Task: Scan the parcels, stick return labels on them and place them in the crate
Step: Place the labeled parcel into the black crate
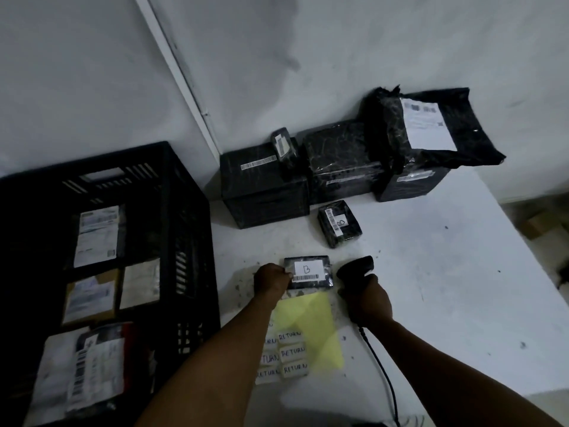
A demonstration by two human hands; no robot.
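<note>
Head view: left hand (271, 280) pinches the edge of a small black parcel (309, 272) lying on the white table (431, 272), just above the yellow label sheet (311, 315). Right hand (366, 298) grips the scanner (357, 268) right beside it. Crate (172, 211) sits on the left.

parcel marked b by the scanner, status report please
Left hand grips small B parcel flat on table. Right hand holds scanner beside it. Nothing blocking.
</note>
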